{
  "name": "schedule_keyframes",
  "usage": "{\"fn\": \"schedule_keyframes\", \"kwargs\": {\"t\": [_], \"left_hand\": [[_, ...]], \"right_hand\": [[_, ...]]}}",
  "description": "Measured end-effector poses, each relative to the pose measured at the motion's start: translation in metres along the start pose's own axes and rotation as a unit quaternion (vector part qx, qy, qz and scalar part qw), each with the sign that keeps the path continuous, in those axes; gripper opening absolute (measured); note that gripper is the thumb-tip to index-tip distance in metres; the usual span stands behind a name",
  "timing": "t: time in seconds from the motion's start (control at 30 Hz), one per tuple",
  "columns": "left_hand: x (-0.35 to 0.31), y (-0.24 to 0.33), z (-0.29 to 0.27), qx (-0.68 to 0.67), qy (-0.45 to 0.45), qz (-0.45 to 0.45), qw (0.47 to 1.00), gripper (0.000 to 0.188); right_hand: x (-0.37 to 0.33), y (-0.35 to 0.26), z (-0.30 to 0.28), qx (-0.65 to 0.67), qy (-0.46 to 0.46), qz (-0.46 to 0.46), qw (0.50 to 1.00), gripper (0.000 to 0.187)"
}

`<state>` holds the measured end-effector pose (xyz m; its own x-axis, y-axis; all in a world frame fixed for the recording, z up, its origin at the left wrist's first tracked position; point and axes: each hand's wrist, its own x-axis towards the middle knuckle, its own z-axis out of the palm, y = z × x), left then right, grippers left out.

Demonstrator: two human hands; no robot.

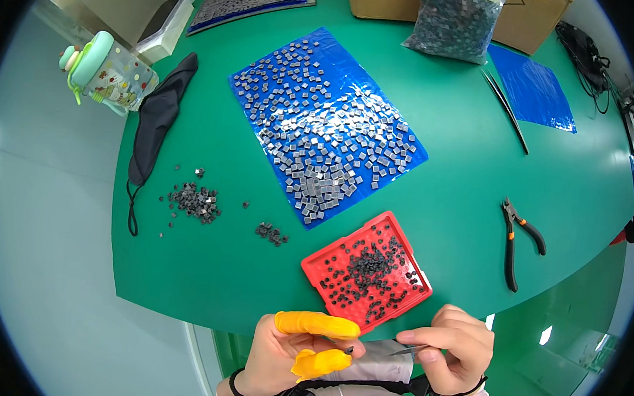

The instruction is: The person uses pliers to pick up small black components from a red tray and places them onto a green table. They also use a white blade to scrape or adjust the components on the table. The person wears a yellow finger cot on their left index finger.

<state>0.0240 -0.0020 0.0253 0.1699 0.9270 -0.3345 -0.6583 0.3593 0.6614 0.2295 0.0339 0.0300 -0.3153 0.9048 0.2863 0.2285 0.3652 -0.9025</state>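
Note:
My left hand, with yellow finger cots on its thumb and index finger, is at the table's near edge. A small black piece sits at the thumb tip, pinched against a bare finger. Beside it, my right hand pinches a thin pointed metal tool, its tip toward the left hand; the grip hides the rest of it. Just beyond both hands lies a red square tray strewn with small round black parts, heaped in the middle.
Many small grey square pieces cover a blue sheet. Loose dark pieces lie to its left, near a black mask and a bottle. Cutting pliers, tweezers and a filled plastic bag are right.

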Motion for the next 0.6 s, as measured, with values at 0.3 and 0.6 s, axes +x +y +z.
{"fn": "schedule_keyframes", "kwargs": {"t": [0.3,0.6], "left_hand": [[0.002,-0.002,0.012,0.118,0.085,0.032,0.989,0.022],[-0.001,-0.007,0.005,0.174,0.033,0.140,0.974,0.027]], "right_hand": [[0.004,0.001,-0.003,-0.027,-0.049,0.027,0.998,0.019],[0.001,0.006,-0.009,-0.081,-0.006,-0.038,0.996,0.012]]}}
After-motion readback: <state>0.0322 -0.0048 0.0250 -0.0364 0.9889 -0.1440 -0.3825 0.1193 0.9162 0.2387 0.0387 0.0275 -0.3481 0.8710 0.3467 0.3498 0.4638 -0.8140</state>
